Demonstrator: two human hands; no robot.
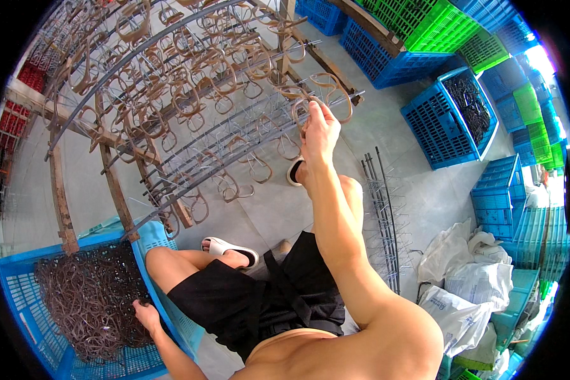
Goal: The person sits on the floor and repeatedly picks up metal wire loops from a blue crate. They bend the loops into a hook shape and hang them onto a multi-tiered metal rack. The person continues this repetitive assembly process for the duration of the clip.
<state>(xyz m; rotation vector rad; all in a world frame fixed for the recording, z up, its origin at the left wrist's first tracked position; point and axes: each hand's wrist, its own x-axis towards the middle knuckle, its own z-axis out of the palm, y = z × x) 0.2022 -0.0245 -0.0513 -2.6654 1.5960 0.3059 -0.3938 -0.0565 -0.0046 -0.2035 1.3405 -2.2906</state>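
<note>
Seated, bare-armed, the person faced a large rack of thin rods (190, 136) hung with brown loops. Left hand (147, 315) dug, fingers closed, into loops heaped in a blue crate (25, 297). Right hand (318, 130) pinched 1 brown loop (326, 95) at a rod tip, mid-hanging; seating it seemingly needed careful threading.

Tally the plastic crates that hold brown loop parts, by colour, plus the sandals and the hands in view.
Blue crates holding loop parts: 2, the crate by the left hand at and the far crate
Green crates holding loop parts: 0
White sandals: 2, and
Hands: 2, with the right hand at the rack
Total: 6
</note>
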